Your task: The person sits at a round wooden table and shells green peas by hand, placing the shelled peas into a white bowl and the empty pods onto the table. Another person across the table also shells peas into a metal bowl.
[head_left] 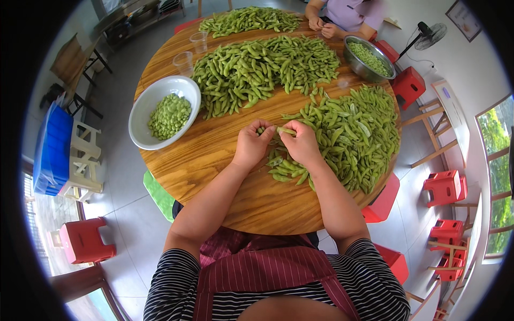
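Over the wooden table, my left hand (252,140) and my right hand (301,142) meet fingertip to fingertip. Pinched in my right fingers is a green soybean pod (287,130), its end reaching to my left thumb. My left fingers are curled closed, with some green showing among them, probably beans or a pod. Just right of my right hand spreads a pile of pods (350,134), some of which look split and pale. To the left, a white bowl (140,124) holds shelled green beans (170,115). A big heap of whole pods (241,69) lies beyond my hands.
Two clear plastic cups (183,63) stand behind the white bowl. Across the round table (214,166), a person in a light purple shirt (350,13) works with both hands beside a metal bowl (369,69) of beans. Red stools (85,241) and a blue bin (52,150) stand around.
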Tool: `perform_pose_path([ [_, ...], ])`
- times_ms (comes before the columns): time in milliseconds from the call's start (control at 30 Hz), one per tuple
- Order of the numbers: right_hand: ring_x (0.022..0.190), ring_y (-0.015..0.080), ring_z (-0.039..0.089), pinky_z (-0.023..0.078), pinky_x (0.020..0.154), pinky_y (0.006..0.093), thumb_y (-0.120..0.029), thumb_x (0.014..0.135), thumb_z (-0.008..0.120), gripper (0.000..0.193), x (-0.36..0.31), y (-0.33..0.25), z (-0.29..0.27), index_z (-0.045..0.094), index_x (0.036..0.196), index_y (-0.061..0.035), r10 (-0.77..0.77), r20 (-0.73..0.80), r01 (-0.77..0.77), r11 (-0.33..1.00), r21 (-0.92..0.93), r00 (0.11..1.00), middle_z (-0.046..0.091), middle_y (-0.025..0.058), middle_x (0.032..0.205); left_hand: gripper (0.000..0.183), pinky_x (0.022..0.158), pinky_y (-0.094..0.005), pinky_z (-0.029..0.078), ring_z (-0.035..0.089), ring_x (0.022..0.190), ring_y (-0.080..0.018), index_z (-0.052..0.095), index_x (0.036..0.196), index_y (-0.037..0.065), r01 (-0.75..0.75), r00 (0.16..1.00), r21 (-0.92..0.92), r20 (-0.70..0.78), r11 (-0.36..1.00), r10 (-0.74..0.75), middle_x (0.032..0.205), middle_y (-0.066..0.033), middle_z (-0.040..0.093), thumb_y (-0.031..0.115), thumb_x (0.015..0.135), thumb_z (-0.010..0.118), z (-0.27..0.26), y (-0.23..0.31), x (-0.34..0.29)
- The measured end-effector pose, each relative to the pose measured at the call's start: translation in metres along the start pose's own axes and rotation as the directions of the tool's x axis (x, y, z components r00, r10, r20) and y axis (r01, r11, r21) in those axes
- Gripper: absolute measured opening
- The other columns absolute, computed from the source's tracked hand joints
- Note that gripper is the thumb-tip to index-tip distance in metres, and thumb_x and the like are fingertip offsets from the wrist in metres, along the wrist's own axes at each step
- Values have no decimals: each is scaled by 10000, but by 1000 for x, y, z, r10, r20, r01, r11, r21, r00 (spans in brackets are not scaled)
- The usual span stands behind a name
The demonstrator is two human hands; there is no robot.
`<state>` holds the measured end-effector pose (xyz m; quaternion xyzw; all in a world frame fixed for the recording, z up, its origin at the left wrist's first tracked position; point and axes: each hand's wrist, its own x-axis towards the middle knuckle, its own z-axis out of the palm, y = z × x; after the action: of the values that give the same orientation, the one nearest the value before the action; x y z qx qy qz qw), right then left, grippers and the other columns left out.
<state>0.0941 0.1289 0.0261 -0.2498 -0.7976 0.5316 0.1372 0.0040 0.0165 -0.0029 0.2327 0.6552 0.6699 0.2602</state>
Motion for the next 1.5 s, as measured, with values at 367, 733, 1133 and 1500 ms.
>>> perform_pose_path([
  [367,513,61,440,364,475,206,-100,804,553,101,1,2,-6,561,817,0,37,197,-135,848,512,980,524,3,648,159,428,-160,299,393,493,-33,590,926,43,180,970,-389,224,904,-96,734,-7,553,189,874,553,0,0,-1],
  [733,525,55,432,370,484,197,-137,839,540,112,1,1,-3,549,813,-29,53,212,-184,721,668,976,519,-4,666,133,419,-182,265,320,470,-61,556,940,26,459,877,-677,447,575,-174,741,-24,529,49,855,457,-12,3,7],
  [1133,673,154,514,444,663,263,-136,699,676,334,-24,-29,-74,586,1009,-51,-173,143,216,895,-391,975,585,31,862,121,426,-194,264,344,483,-75,515,809,90,456,888,-723,406,519,-214,733,-16,501,195,869,520,-18,2,11],
  [1500,907,251,540,432,748,341,-161,820,480,174,128,-8,39,621,908,-112,-195,101,212,728,-652,976,548,94,938,319,423,-190,260,350,482,-78,497,768,92,512,859,-722,444,466,-256,706,-19,494,374,908,449,-16,4,16],
])
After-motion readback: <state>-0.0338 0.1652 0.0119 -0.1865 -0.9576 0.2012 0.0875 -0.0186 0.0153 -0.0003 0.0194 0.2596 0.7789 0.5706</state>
